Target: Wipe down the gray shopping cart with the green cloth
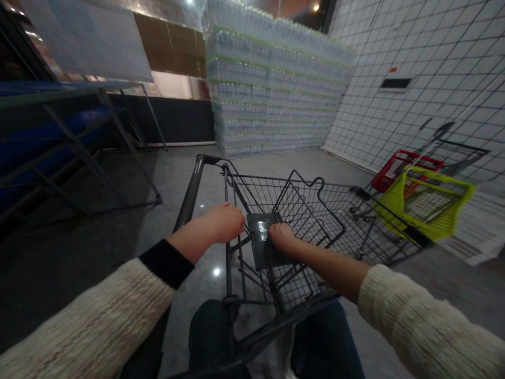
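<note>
**Left grip (224,222) and right grip (282,237) on a shopping cart (347,210)**

Left grip is fisted around a rear frame bar. Just beside it, right grip curls closed over the seat flap's (260,253) top edge; the basket extends ahead of both.

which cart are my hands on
The black wire cart nearest you: left hand and right hand both touch it. The red cart and yellow-green cart stand apart.

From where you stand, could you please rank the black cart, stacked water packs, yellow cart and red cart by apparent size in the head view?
1. black cart, though nearness to the camera inflates it
2. stacked water packs, far off
3. yellow cart
4. red cart, partly hidden
</note>
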Action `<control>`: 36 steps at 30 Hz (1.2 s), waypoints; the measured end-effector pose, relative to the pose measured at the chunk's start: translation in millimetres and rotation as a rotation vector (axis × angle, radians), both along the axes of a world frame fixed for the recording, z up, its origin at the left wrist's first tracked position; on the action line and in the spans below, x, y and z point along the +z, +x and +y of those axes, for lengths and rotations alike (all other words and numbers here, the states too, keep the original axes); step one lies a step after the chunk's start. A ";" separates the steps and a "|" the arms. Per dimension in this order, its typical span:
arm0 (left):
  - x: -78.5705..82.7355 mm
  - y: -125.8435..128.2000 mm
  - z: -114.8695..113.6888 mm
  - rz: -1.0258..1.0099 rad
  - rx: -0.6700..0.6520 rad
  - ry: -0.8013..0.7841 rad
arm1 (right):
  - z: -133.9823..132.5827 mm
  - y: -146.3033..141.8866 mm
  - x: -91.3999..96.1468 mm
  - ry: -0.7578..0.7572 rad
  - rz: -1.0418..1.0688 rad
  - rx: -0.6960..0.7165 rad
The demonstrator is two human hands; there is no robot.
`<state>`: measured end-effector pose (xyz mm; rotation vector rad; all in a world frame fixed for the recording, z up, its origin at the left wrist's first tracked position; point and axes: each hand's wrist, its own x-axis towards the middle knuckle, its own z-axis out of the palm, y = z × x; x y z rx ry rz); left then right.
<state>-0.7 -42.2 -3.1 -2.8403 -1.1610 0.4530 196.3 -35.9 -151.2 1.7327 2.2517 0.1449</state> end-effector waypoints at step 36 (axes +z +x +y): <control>0.9 1.3 -5.1 -0.008 -0.005 0.015 | -27.8 12.7 -14.9 -0.004 -0.181 0.185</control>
